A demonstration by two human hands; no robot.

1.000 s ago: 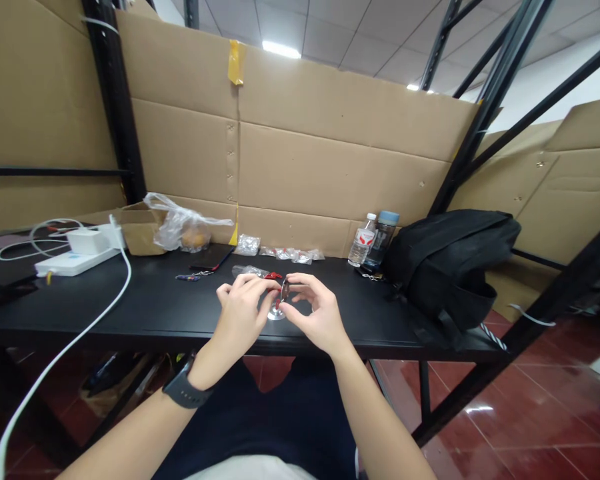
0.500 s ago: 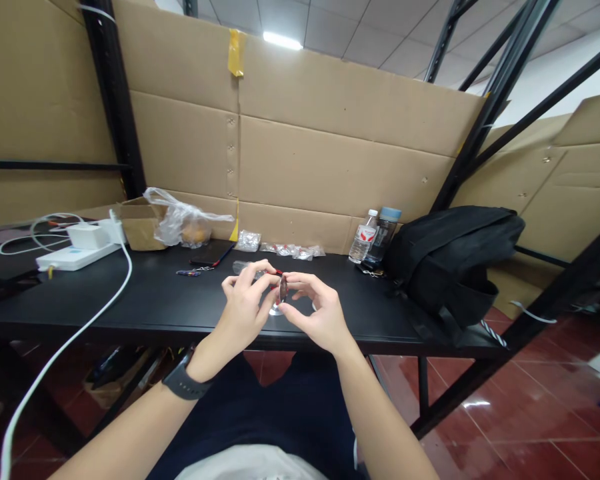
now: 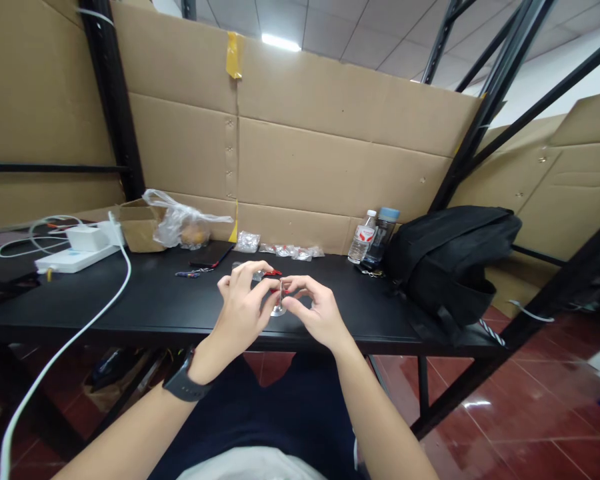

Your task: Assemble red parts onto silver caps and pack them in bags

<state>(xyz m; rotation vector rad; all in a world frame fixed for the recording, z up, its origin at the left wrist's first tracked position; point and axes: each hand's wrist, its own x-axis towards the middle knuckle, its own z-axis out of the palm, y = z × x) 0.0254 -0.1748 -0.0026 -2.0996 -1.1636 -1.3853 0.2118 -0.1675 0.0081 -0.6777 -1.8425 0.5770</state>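
Observation:
Above the front part of the black table, my left hand and my right hand meet fingertip to fingertip. Between them they pinch a small thin disc, now seen almost edge-on. The left fingers curl over its left side, while the right thumb and fingers press from the right. Just under the fingertips a shiny round piece shows on the table, partly hidden. A small red item lies right behind the hands, next to clear plastic largely covered by my left fingers.
Small clear packets lie along the cardboard wall. A water bottle and a blue-capped bottle stand beside a black backpack. At left are a white power strip, its cable, a cardboard box and a plastic bag.
The disc has turned from showing part of its dark face to nearly edge-on. My right fingers have shifted slightly left, closer to the left fingertips, and more of the red item shows.

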